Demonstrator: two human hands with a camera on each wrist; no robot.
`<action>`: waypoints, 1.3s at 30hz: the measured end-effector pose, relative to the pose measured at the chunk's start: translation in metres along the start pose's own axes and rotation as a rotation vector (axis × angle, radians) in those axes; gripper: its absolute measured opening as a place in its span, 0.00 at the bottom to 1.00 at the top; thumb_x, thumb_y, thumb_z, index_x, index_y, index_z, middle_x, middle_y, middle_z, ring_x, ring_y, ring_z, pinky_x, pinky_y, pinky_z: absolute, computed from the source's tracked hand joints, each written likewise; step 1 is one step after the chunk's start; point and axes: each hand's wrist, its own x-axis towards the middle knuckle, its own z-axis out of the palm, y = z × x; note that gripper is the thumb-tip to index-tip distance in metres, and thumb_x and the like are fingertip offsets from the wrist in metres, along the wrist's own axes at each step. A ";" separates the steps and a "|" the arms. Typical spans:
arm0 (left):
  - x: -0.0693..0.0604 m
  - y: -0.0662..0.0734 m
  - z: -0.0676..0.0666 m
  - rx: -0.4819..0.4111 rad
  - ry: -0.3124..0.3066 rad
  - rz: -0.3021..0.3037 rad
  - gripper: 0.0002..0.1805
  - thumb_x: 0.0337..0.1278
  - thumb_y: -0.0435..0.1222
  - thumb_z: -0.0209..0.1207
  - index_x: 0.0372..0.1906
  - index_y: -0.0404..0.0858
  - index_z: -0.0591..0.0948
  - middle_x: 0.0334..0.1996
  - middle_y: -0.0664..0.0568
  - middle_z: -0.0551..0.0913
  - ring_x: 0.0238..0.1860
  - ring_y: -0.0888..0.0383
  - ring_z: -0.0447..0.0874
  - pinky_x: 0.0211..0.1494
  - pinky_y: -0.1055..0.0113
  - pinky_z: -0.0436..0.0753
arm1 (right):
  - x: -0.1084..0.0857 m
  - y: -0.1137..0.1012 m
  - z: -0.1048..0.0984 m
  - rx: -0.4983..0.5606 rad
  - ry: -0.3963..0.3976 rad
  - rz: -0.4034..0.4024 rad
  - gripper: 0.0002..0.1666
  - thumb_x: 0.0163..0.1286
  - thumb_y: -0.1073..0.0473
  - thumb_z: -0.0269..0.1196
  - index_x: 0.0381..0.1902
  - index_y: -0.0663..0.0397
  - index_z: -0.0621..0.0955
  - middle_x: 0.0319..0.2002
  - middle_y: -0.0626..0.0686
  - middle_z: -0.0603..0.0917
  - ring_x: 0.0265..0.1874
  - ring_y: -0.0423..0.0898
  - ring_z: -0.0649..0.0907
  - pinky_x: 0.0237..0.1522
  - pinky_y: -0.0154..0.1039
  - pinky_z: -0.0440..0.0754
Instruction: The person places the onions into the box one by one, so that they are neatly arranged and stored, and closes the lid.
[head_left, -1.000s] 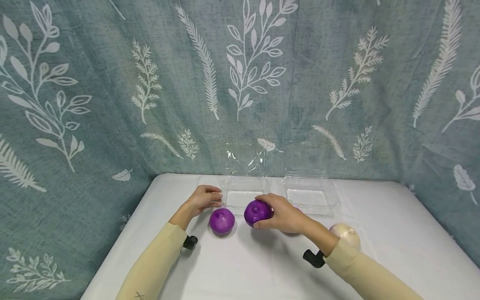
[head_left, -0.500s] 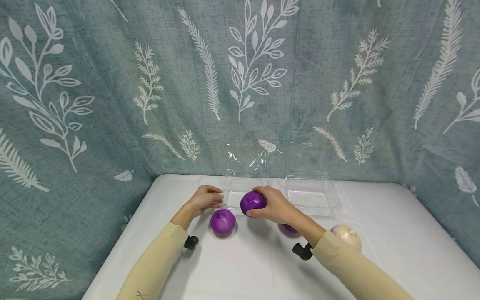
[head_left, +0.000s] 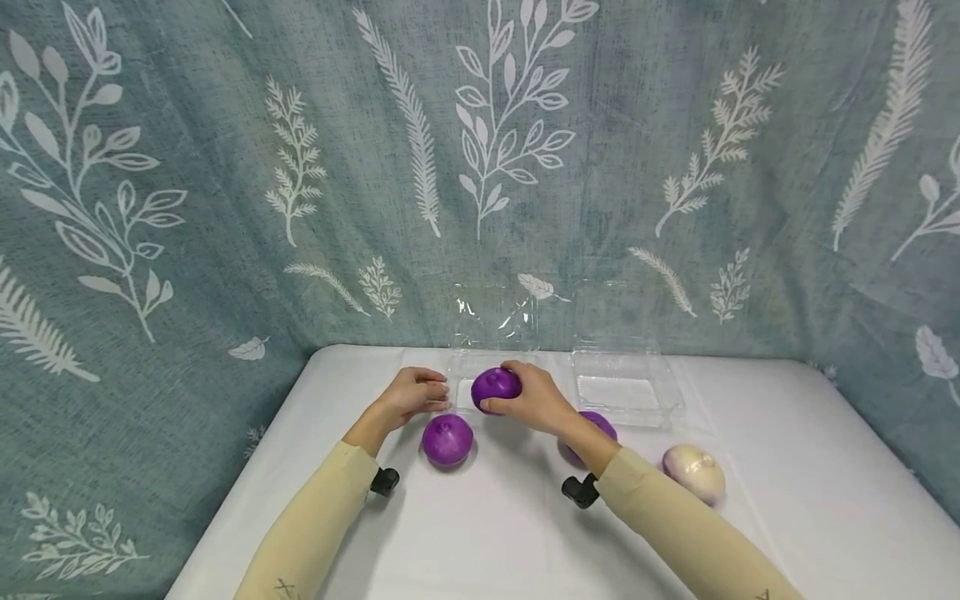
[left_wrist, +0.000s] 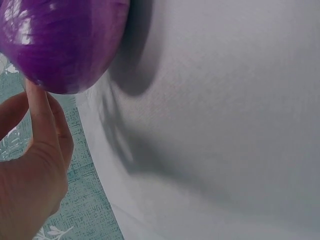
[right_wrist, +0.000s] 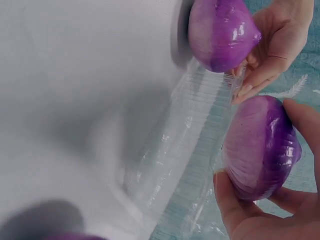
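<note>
Purple onion is pinched by the right hand at the left clear container; placing it inside seems the step in hand.
Nearer, another purple onion rests on the table. The held onion is between right thumb and fingers, left of the palm. The left hand is beside the container's left wall; whether it grips, I cannot tell. Next move probably calls for soft lowering, then loosening the fingers.
</note>
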 end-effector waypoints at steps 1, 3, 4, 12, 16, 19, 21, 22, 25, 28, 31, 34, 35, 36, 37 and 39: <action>0.000 0.000 0.000 -0.002 0.000 0.000 0.23 0.69 0.24 0.57 0.65 0.19 0.70 0.48 0.34 0.77 0.40 0.52 0.87 0.52 0.62 0.89 | 0.002 0.000 0.002 0.005 0.005 0.010 0.46 0.59 0.46 0.76 0.67 0.67 0.73 0.58 0.65 0.82 0.54 0.60 0.83 0.56 0.54 0.85; 0.000 0.001 0.000 -0.006 -0.001 -0.001 0.23 0.69 0.24 0.57 0.65 0.19 0.70 0.50 0.32 0.77 0.41 0.51 0.87 0.52 0.62 0.89 | 0.006 0.000 0.005 0.013 0.013 0.031 0.46 0.59 0.46 0.76 0.68 0.66 0.73 0.59 0.65 0.82 0.55 0.61 0.83 0.58 0.55 0.84; 0.000 0.001 0.000 -0.008 -0.003 0.000 0.23 0.69 0.24 0.57 0.65 0.19 0.70 0.51 0.31 0.76 0.42 0.50 0.87 0.53 0.62 0.89 | 0.007 0.000 0.007 0.017 0.017 0.042 0.46 0.59 0.46 0.76 0.68 0.66 0.73 0.59 0.65 0.82 0.56 0.61 0.83 0.58 0.55 0.84; 0.001 -0.001 -0.001 -0.013 0.001 -0.001 0.22 0.69 0.23 0.57 0.64 0.19 0.71 0.50 0.33 0.78 0.45 0.47 0.87 0.53 0.61 0.88 | 0.020 0.005 0.021 0.002 0.043 0.036 0.45 0.60 0.47 0.76 0.67 0.67 0.73 0.57 0.65 0.83 0.53 0.60 0.84 0.57 0.53 0.85; 0.002 -0.004 -0.003 -0.017 0.000 -0.001 0.22 0.69 0.24 0.57 0.64 0.19 0.71 0.49 0.34 0.79 0.48 0.44 0.87 0.53 0.61 0.88 | 0.024 0.006 0.026 -0.002 0.044 0.032 0.45 0.60 0.47 0.76 0.66 0.67 0.74 0.56 0.66 0.83 0.53 0.60 0.84 0.57 0.52 0.85; 0.002 -0.004 -0.004 -0.012 -0.006 0.002 0.22 0.70 0.24 0.56 0.64 0.19 0.71 0.52 0.31 0.78 0.50 0.42 0.86 0.53 0.61 0.88 | 0.028 0.007 0.030 -0.008 0.049 0.036 0.46 0.60 0.47 0.76 0.66 0.68 0.74 0.56 0.66 0.83 0.53 0.60 0.84 0.57 0.52 0.84; 0.003 -0.004 -0.003 -0.010 -0.009 0.002 0.22 0.71 0.24 0.56 0.65 0.19 0.71 0.54 0.29 0.77 0.52 0.42 0.85 0.53 0.61 0.89 | 0.032 0.009 0.032 -0.011 0.050 0.036 0.46 0.59 0.47 0.76 0.66 0.68 0.74 0.57 0.66 0.82 0.54 0.60 0.84 0.58 0.52 0.84; 0.003 -0.004 -0.002 -0.009 -0.010 0.000 0.22 0.71 0.25 0.56 0.65 0.19 0.71 0.54 0.29 0.77 0.52 0.41 0.85 0.52 0.62 0.89 | 0.034 0.011 0.033 -0.012 0.049 0.036 0.46 0.59 0.47 0.76 0.66 0.68 0.74 0.57 0.66 0.83 0.54 0.60 0.84 0.58 0.52 0.84; 0.003 -0.003 -0.002 -0.009 -0.010 -0.003 0.22 0.71 0.25 0.55 0.65 0.19 0.71 0.56 0.27 0.77 0.53 0.39 0.84 0.51 0.63 0.89 | 0.039 0.015 0.037 -0.006 0.029 0.037 0.45 0.60 0.47 0.76 0.67 0.67 0.73 0.57 0.66 0.83 0.53 0.60 0.84 0.57 0.51 0.85; 0.003 -0.002 -0.001 -0.014 -0.010 -0.013 0.22 0.71 0.25 0.55 0.66 0.21 0.71 0.57 0.28 0.77 0.53 0.40 0.85 0.50 0.64 0.89 | 0.045 0.018 0.040 -0.008 0.009 0.029 0.45 0.60 0.46 0.76 0.66 0.67 0.74 0.56 0.65 0.83 0.52 0.59 0.85 0.56 0.50 0.85; 0.004 0.000 -0.001 -0.015 -0.006 -0.025 0.22 0.72 0.26 0.55 0.66 0.22 0.72 0.55 0.30 0.77 0.49 0.44 0.85 0.48 0.65 0.89 | 0.049 0.020 0.042 -0.015 -0.004 0.027 0.45 0.60 0.46 0.76 0.66 0.68 0.73 0.56 0.65 0.83 0.52 0.58 0.85 0.56 0.49 0.85; 0.004 0.001 0.000 -0.008 0.000 -0.034 0.22 0.71 0.26 0.56 0.65 0.22 0.72 0.52 0.33 0.78 0.43 0.49 0.85 0.48 0.64 0.90 | 0.051 0.021 0.044 -0.018 -0.008 0.027 0.45 0.60 0.47 0.76 0.66 0.69 0.73 0.56 0.66 0.83 0.52 0.59 0.85 0.56 0.50 0.85; 0.004 0.001 0.000 -0.006 0.004 -0.040 0.22 0.71 0.27 0.56 0.65 0.22 0.72 0.51 0.34 0.78 0.42 0.51 0.85 0.49 0.64 0.90 | 0.052 0.021 0.045 -0.023 -0.013 0.025 0.45 0.60 0.47 0.76 0.65 0.69 0.73 0.56 0.66 0.83 0.52 0.59 0.85 0.56 0.50 0.85; 0.004 0.002 0.001 -0.003 0.008 -0.045 0.21 0.71 0.27 0.56 0.64 0.22 0.73 0.49 0.36 0.79 0.41 0.52 0.84 0.50 0.63 0.90 | 0.052 0.021 0.045 -0.028 -0.017 0.024 0.45 0.60 0.47 0.76 0.65 0.70 0.73 0.56 0.66 0.82 0.52 0.59 0.85 0.56 0.50 0.85; 0.004 0.002 0.001 -0.001 0.014 -0.049 0.21 0.70 0.27 0.56 0.64 0.23 0.73 0.48 0.37 0.78 0.40 0.53 0.83 0.51 0.62 0.89 | 0.053 0.021 0.046 -0.034 -0.022 0.023 0.45 0.61 0.46 0.76 0.65 0.70 0.73 0.56 0.66 0.82 0.52 0.59 0.84 0.56 0.50 0.85; 0.004 0.003 0.002 0.002 0.024 -0.054 0.20 0.70 0.27 0.56 0.63 0.24 0.74 0.46 0.40 0.78 0.39 0.54 0.82 0.52 0.60 0.89 | 0.055 0.021 0.047 -0.048 -0.031 0.021 0.45 0.61 0.46 0.76 0.65 0.70 0.73 0.56 0.66 0.82 0.53 0.59 0.84 0.57 0.50 0.85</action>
